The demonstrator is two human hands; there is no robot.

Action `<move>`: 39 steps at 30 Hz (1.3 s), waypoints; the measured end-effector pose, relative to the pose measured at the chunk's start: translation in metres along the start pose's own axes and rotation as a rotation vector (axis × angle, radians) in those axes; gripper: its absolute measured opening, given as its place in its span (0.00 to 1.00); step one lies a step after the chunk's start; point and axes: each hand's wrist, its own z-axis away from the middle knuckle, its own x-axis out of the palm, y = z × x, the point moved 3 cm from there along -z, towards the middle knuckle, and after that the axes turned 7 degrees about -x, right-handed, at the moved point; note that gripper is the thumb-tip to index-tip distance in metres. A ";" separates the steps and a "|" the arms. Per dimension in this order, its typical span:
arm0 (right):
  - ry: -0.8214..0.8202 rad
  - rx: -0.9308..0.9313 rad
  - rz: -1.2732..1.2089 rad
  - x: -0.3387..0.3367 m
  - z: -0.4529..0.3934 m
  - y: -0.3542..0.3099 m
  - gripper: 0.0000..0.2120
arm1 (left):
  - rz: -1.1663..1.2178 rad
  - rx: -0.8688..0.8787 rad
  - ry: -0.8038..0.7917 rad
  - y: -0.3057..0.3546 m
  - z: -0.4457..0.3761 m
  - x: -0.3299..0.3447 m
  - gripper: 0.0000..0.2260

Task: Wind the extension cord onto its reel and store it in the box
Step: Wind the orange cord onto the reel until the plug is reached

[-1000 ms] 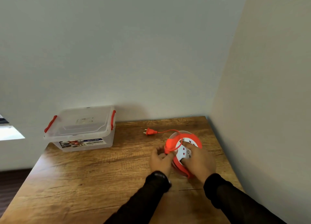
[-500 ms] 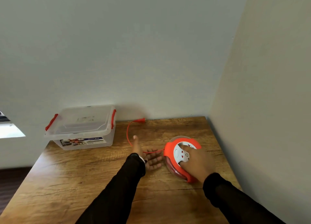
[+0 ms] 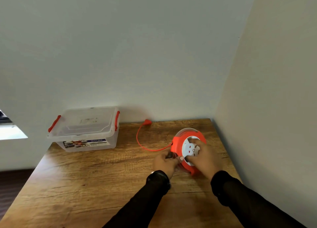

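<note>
Box (image 3: 85, 130) label reads "MULTI-BOX"; right hand (image 3: 204, 157) on reel (image 3: 178, 145).

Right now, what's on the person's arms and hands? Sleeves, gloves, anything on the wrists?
Both arms wear long black sleeves reaching the wrists, with snug cuffs. The left hand and right hand are bare: no gloves, and no rings that can be made out. A small pale edge shows at the left cuff, possibly a watch or band, too small to tell. No markings or logos visible on the sleeves.
</note>
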 end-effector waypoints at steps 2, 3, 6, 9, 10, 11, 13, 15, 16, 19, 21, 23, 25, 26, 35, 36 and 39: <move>0.043 0.045 -0.150 0.000 0.002 0.000 0.30 | -0.009 0.065 0.018 0.000 0.003 0.000 0.07; 0.066 0.086 -0.245 0.001 0.002 0.000 0.30 | -0.014 0.099 0.022 -0.001 0.005 0.000 0.07; 0.109 0.416 -0.817 0.008 0.003 -0.004 0.25 | -0.023 0.216 0.073 -0.002 0.011 0.005 0.14; -0.007 0.702 -1.172 0.013 0.004 -0.013 0.14 | -0.063 0.316 0.128 -0.004 0.014 0.007 0.13; -0.049 0.742 -1.189 0.013 0.003 -0.012 0.14 | -0.086 0.342 0.134 -0.003 0.015 0.006 0.11; -0.086 0.749 -1.197 0.013 0.002 -0.010 0.14 | -0.103 0.363 0.128 -0.003 0.015 0.005 0.09; -0.152 0.730 -1.182 0.012 -0.001 -0.008 0.15 | -0.141 0.375 0.113 -0.003 0.012 0.003 0.07; -0.211 0.673 -1.093 0.008 -0.003 -0.008 0.13 | -0.140 0.349 0.105 -0.002 0.009 0.000 0.06; -0.252 0.628 -1.015 0.005 -0.003 -0.009 0.11 | -0.125 0.312 0.101 -0.002 0.007 -0.002 0.05; -0.360 0.434 -0.668 -0.004 -0.002 -0.006 0.09 | -0.122 0.211 0.039 0.005 0.002 -0.011 0.04; -0.340 0.217 -0.345 -0.011 -0.002 -0.002 0.09 | -0.166 0.197 -0.017 0.014 -0.004 -0.020 0.07; -0.270 -0.080 0.018 -0.018 0.000 -0.001 0.13 | -0.197 0.175 -0.092 0.025 -0.008 -0.029 0.11; -0.236 -0.407 0.369 -0.019 0.002 -0.005 0.23 | -0.272 0.190 -0.157 0.040 -0.012 -0.036 0.17; -0.254 -0.549 0.509 -0.017 0.003 -0.007 0.27 | -0.334 0.192 -0.177 0.048 -0.014 -0.039 0.19; -0.424 -0.665 0.807 0.006 0.010 -0.020 0.35 | -0.747 0.169 -0.374 0.088 -0.019 -0.028 0.20; -0.419 -0.637 0.798 0.008 0.009 -0.020 0.34 | -0.756 0.167 -0.364 0.088 -0.020 -0.027 0.20; -0.393 -0.620 0.811 0.012 0.007 -0.022 0.34 | -0.736 0.138 -0.339 0.084 -0.022 -0.030 0.19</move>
